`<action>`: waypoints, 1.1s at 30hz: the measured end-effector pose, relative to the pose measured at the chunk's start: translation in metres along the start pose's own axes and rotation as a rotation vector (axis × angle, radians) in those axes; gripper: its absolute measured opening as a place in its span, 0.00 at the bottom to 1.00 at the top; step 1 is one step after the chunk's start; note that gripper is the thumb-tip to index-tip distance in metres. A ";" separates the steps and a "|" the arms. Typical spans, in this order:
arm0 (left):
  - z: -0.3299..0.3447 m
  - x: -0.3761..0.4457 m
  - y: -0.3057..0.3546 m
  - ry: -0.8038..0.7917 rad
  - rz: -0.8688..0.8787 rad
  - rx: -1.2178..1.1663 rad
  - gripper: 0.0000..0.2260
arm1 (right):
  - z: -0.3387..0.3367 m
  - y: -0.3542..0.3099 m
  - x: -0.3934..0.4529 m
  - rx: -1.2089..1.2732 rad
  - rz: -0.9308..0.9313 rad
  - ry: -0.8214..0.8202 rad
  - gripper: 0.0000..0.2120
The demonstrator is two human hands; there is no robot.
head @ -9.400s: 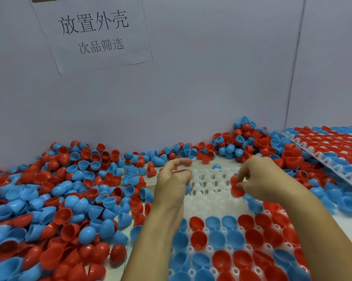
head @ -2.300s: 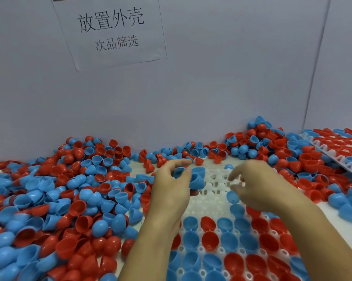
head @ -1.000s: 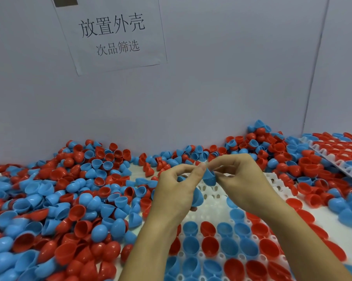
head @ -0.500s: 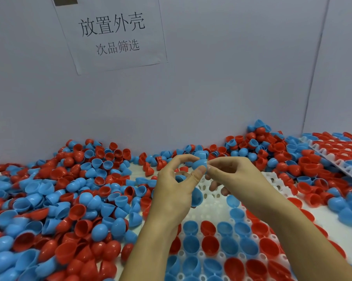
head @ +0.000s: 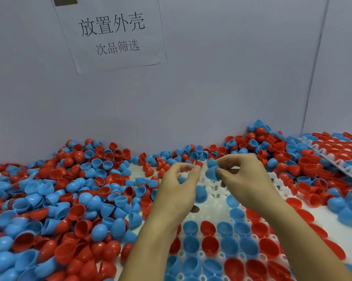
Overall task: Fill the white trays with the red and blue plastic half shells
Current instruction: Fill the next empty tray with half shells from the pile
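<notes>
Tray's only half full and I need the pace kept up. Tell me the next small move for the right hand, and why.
Probably lower the right hand and seat its blue half shell in an empty socket of the white tray, just beyond the filled rows. The shell is already pinched above those open sockets, while the left hand holds more blue shells.

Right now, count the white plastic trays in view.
2. One white plastic tray lies at centre front, partly filled; a second white tray sits at the far right edge, filled. Others may be buried.

white tray [head: 215,201]: near rows filled, far sockets bare | red and blue half shells [head: 73,203]: heaped loose at left
</notes>
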State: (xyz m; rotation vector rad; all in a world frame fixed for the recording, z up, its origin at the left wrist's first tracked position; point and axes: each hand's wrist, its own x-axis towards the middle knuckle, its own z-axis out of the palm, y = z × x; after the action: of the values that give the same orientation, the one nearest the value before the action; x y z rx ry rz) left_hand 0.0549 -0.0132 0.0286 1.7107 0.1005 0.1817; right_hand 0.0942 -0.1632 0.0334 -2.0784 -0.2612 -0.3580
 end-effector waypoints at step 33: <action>-0.007 0.002 -0.002 0.138 -0.035 -0.055 0.04 | 0.000 -0.014 -0.011 -0.020 -0.207 -0.382 0.05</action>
State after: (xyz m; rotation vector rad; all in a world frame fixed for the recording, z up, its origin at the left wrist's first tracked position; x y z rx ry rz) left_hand 0.0556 -0.0060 0.0278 1.6399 0.2257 0.2746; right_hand 0.0793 -0.1565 0.0406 -2.1340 -0.7062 -0.0821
